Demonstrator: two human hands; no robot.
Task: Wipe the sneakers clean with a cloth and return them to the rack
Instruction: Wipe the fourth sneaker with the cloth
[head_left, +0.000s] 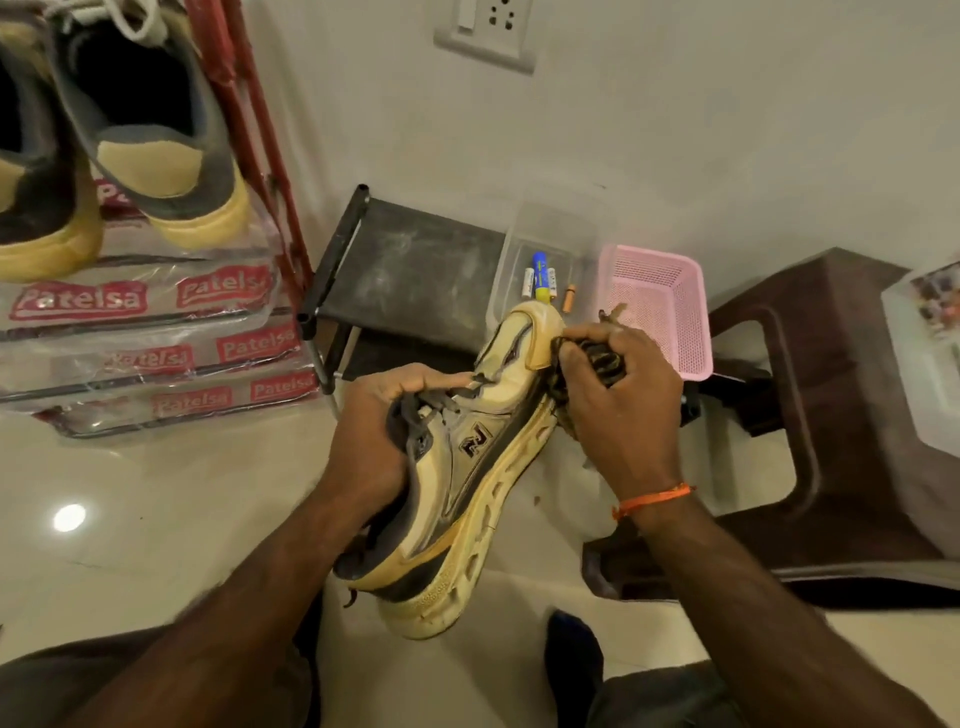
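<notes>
One sneaker (467, 462) is mid-wipe, gripped at the laces in your left hand (374, 415) above the floor while your right hand (618, 395) pinches the dark cloth (597, 358) against its toe, so racking it on the rack (249, 130) remains.

"Patelsa" in white on red labels all over the clear plastic wrap (156, 312) on the rack shelves, "N"-ish logo on the sneaker (470, 441) side, battery print too blurry

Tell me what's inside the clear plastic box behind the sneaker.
The clear box holds a blue-and-yellow marker, white batteries and a small orange item. The sneaker toe covers its near edge, so anything there is hidden.
</notes>
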